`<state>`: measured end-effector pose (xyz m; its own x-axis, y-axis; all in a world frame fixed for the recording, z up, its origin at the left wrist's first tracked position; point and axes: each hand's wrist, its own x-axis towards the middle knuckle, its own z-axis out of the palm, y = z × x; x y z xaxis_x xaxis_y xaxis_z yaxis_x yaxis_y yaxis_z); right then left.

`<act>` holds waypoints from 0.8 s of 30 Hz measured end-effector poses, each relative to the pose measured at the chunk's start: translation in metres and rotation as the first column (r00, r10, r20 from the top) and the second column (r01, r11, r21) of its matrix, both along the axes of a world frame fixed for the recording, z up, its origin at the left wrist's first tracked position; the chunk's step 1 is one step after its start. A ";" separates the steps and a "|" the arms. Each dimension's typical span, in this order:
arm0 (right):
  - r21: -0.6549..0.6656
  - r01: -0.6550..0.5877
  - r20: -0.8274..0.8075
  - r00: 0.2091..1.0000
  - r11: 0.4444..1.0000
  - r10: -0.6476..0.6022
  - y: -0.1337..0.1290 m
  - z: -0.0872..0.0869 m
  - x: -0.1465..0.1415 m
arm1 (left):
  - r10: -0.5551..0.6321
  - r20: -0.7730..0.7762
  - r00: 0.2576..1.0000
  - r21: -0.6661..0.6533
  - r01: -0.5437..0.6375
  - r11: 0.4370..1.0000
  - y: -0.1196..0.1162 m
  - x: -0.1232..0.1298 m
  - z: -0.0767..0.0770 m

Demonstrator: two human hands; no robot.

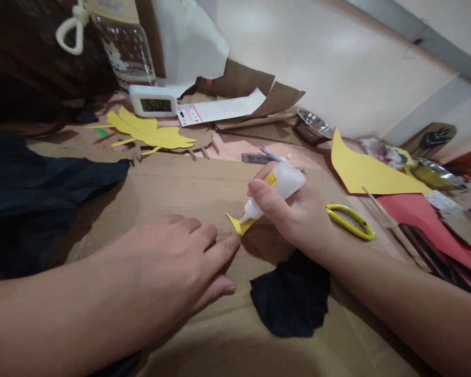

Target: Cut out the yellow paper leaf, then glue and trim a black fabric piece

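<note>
A white glue bottle is gripped in my right hand, tilted with its nozzle down. The nozzle tip touches or hovers just over a small yellow paper piece, where a wet shine shows. My left hand rests on the brown cardboard, fingers stretched out and holding nothing. Its index fingertip meets the near edge of the yellow piece. Below my right wrist lies a torn black scrap. Yellow-handled scissors lie to the right, partly hidden behind my right forearm.
Black material covers the left side. Behind are yellow leaf-shaped cutouts, a digital clock, a clear bottle and a metal bowl. On the right are yellow paper, red paper and a brush.
</note>
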<state>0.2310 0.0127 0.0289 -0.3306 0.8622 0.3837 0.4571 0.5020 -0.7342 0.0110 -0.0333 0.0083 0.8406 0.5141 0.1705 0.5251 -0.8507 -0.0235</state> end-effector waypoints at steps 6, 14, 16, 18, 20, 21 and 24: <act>0.012 -0.009 -0.073 0.997 1.000 0.010 0.000 0.001 0.000 | 0.010 0.006 1.000 -0.005 -0.010 1.000 0.000 -0.002 0.000; -0.037 -0.077 0.013 0.997 0.996 0.077 -0.001 0.000 -0.002 | 0.001 0.011 1.000 -0.005 -0.001 1.000 0.001 0.002 0.003; -0.033 -0.086 -0.006 0.996 0.996 0.086 -0.001 0.000 -0.002 | 0.004 0.006 1.000 -0.004 -0.004 1.000 0.001 0.002 0.002; -0.036 -0.094 -0.022 0.995 0.995 0.093 -0.001 -0.001 -0.002 | 0.004 0.001 1.000 -0.001 -0.004 1.000 0.000 0.001 0.001; -0.044 -0.103 -0.029 0.994 0.994 0.101 -0.001 -0.001 -0.002 | 0.009 0.002 1.000 0.011 -0.009 1.000 -0.001 0.001 0.002; -0.046 -0.107 -0.034 0.994 0.993 0.106 -0.002 -0.001 -0.002 | 0.009 -0.004 1.000 0.010 -0.009 1.000 -0.001 0.001 0.002; 0.017 -0.076 -0.090 0.993 0.997 0.077 -0.003 0.000 -0.002 | 0.017 -0.013 1.000 -0.006 -0.017 1.000 -0.001 0.002 0.005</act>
